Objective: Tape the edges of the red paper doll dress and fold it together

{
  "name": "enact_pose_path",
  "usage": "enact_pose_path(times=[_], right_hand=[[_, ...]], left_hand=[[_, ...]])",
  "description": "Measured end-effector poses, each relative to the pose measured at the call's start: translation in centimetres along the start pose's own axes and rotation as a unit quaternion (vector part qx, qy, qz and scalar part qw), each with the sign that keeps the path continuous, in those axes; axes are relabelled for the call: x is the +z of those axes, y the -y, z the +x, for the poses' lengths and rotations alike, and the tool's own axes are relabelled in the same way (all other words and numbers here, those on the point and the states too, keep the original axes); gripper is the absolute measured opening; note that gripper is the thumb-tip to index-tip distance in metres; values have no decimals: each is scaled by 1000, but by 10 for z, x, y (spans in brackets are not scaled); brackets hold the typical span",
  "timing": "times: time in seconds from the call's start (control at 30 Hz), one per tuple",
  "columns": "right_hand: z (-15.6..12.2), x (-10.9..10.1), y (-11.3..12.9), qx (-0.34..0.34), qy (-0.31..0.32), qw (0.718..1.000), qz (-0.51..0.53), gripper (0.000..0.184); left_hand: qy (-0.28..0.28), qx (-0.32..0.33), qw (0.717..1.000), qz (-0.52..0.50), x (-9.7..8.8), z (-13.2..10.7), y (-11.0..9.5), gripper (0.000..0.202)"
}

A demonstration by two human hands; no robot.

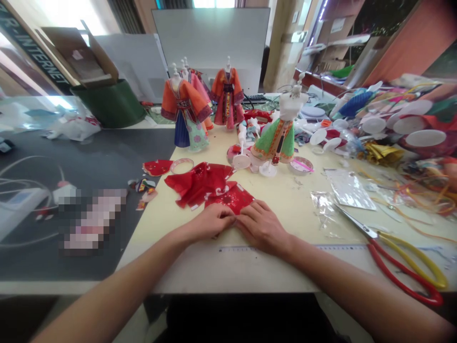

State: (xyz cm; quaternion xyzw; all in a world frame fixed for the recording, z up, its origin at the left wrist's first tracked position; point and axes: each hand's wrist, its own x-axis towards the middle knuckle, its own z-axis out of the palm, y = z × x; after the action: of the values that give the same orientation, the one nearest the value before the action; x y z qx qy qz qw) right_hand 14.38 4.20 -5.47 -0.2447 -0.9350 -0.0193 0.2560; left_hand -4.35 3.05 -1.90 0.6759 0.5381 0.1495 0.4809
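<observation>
A piece of red patterned fabric [230, 199] lies on the pale yellow table top [293, 214], its near edge between my two hands. My left hand [214, 220] pinches that edge, thumb and forefinger pressed together. Right beside it, my right hand [263, 225] has its fingers bent down onto the same cloth, fingertips meeting near the left thumb. Whether anything small sits between the fingertips is hidden. More red cloth [198, 183] is spread just beyond, touching the piece in hand. A clear ruler [339, 247] lies flat under and beside my right wrist.
Large scissors [373, 234] with red and yellow handles lie partly spread at right, near plastic packets [350, 188]. Small dress forms in orange robes [185, 109] and a green skirt [276, 140] stand behind. A heap of fabric and white stands [410, 124] fills the right back.
</observation>
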Motion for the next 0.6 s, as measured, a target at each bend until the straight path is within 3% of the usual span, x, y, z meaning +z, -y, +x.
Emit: enact_pose_path(times=[0.37, 0.6], right_hand=[[5, 3, 3, -14, -23, 999, -21, 29], [4, -4, -4, 78, -81, 993, 44, 14]], left_hand=[[-8, 22, 1000, 16, 1, 3, 7, 25], [-27, 91, 993, 72, 6, 0, 9, 25]])
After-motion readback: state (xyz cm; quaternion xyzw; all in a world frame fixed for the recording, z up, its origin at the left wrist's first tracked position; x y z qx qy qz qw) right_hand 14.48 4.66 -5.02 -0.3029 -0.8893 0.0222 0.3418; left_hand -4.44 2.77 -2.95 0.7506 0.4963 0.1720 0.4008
